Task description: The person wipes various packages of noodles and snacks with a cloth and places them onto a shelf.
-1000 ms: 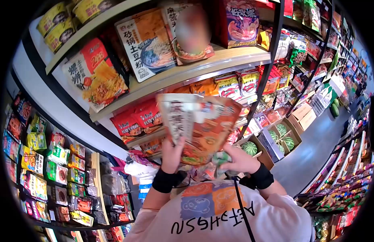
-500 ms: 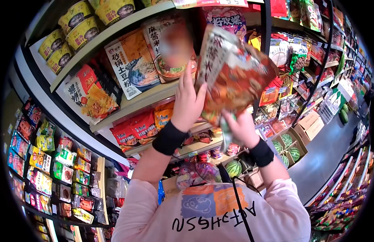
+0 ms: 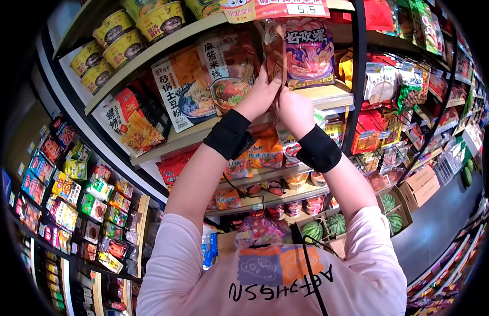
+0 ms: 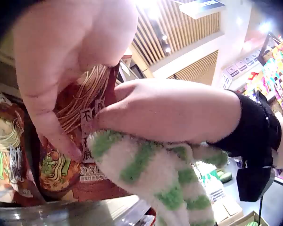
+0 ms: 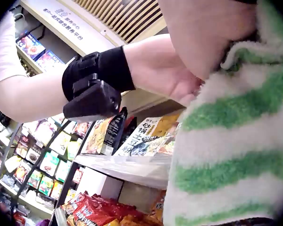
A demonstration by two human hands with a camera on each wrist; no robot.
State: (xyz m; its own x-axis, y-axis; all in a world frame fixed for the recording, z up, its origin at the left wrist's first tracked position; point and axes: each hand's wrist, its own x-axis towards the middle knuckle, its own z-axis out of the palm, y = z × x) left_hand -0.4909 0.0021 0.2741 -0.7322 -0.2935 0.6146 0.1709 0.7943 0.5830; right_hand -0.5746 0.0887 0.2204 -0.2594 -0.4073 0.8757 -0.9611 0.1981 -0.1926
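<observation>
Both hands work at a reddish-brown bag of noodles (image 3: 274, 50), seen nearly edge-on at the shelf front. My left hand (image 3: 259, 97) holds its left side with the fingers pointing up. Low on the bag, my right hand (image 3: 295, 112) grips it close beside the left. In the left wrist view the bag's front (image 4: 61, 176) shows noodles and white label text, partly covered by fingers. A fuzzy green-and-white striped cloth (image 4: 141, 172) hangs from the right hand; the same cloth (image 5: 226, 136) fills much of the right wrist view.
Sesame rice-noodle packs (image 3: 228, 79) and a potato-noodle pack (image 3: 181, 92) stand left of the hands. A purple noodle bag (image 3: 309, 52) stands just right. The wooden shelf edge (image 3: 329, 100) runs below, above red and orange packets (image 3: 265, 147). A price sign (image 3: 279, 9) hangs above.
The noodle bag has been raised from chest height and brought to the upper shelf, turning edge-on between the sesame packs and purple bag. The left hand has come in to it.
</observation>
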